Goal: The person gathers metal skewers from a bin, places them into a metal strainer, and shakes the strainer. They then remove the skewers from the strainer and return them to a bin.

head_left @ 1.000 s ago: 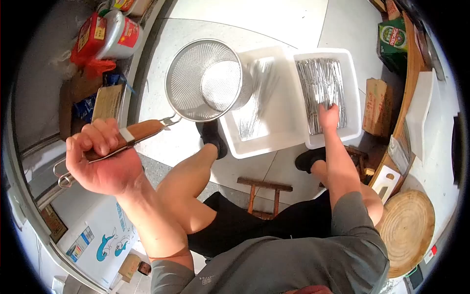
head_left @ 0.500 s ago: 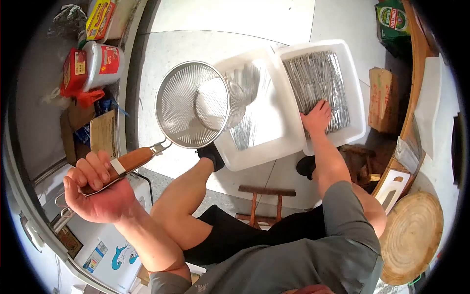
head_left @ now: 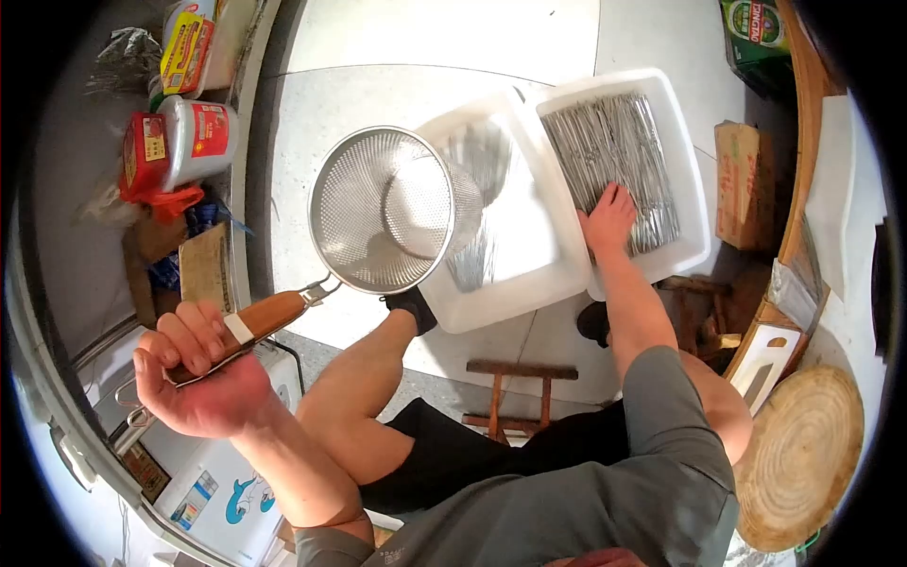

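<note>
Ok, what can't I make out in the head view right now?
All in the head view:
Left tub: its left side is partly hidden by the strainer.
Right hand: its back hides whether it grips any metal sticks.
Wooden handle: partly covered by the left hand.
Green box: cut off by the top edge.

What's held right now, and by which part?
Left grip: round silver mesh strainer, by its brown wooden handle. Right grip: at thin silver metal sticks; whether holding any, unclear.

Floor (head_left: 453, 33): pale, tiled, brightly lit.
Stool (head_left: 522, 369): brown wood, partly hidden.
Counter edge (head_left: 812, 71): brown, along the right side.
</note>
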